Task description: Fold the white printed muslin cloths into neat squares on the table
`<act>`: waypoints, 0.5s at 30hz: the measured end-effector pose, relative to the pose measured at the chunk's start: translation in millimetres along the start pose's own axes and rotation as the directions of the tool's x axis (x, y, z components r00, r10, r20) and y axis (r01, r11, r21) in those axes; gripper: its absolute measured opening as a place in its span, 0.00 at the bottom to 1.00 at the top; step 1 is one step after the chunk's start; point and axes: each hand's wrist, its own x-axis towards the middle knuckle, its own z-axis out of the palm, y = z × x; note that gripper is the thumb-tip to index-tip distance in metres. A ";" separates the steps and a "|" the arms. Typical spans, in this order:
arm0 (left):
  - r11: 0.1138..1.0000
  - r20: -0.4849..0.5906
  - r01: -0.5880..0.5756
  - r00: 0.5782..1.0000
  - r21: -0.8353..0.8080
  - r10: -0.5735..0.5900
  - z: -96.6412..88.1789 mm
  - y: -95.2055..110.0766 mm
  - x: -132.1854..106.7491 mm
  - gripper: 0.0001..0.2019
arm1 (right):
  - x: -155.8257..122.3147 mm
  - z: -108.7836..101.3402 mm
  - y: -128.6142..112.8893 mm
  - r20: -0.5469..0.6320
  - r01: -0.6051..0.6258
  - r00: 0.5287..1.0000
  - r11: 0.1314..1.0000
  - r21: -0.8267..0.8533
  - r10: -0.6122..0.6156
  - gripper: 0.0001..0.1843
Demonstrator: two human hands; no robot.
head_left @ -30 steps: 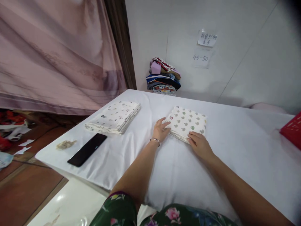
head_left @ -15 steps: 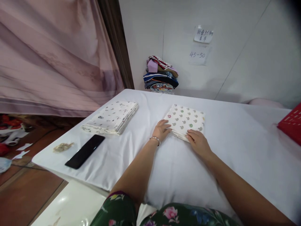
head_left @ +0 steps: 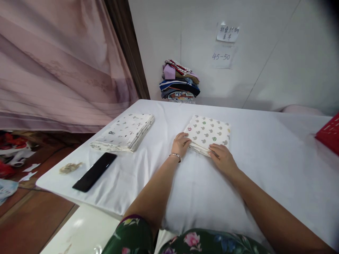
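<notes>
Folded spotted cloth: white with grey and a few red and green motifs, lying flat on the white-covered worktop, about mid-width, slightly toward the far side. Nearly square in outline and turned a little, so its stacked near edge runs from near-right to far-left.

Left hand: fingers curled over the cloth's near-left corner, touching it. Cannot tell whether they pinch the layers or only rest. Thin bracelet at the wrist.

Right hand: flat and open, fingertips laid on the near edge toward the right end, gripping nothing.

Relation: the cloth lies directly on the far side of both hands. Both touch it, one at each end of the near edge, neither closer than the other.

Left on the worktop, well apart: a second folded cloth, long axis near-left to far-right. Nearer, a black phone.

Far, against the wall: a stack of coloured garments, with paper notes above. Red basket at the right edge, pink curtain on the left.
</notes>
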 end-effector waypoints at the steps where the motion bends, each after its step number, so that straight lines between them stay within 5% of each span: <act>1: 1.000 0.003 -0.010 1.000 -0.001 0.010 -0.6 -1.1 -0.3 0.06 | -0.5 0.1 0.6 0.004 0.005 1.000 1.000 -0.005 -0.005 0.10; 8: 0.994 0.106 -0.104 0.989 -0.020 0.105 -6.1 -6.9 -1.5 0.14 | -1.6 0.9 2.9 0.006 -0.013 1.000 1.000 -0.001 0.013 0.11; 15: 0.992 0.109 -0.120 0.987 0.024 0.117 -4.3 -7.1 -1.0 0.07 | 1.4 -1.6 0.5 -0.007 -0.076 0.997 0.996 0.053 0.076 0.13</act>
